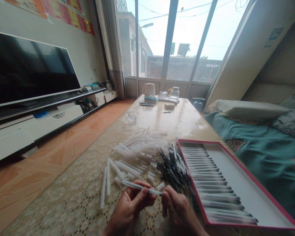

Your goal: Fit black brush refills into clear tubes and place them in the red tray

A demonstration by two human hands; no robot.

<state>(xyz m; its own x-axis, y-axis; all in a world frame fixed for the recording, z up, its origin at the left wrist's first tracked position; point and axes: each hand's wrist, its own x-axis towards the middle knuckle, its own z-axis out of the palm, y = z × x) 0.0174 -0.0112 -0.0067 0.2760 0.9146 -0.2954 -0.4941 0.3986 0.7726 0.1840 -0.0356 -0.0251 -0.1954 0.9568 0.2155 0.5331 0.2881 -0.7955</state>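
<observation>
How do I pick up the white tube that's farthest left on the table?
Pinch the white plastic tube around its middle, coming from above and the left. It's long, thin and lying flat on the lace tablecloth, so the middle should balance best. Another tube lies close on its right.

A flat-screen television [31, 68] stands on a low white TV cabinet [36, 126] along the left wall, above an orange tile floor [64, 147]. A long glossy table [184, 119] runs toward a large framed window [167, 42] bright with pale daylight, a grey curtain [113, 42] at its side. On the right lies a bed with a teal cover [260, 150] and a pale pillow [250, 109].
</observation>
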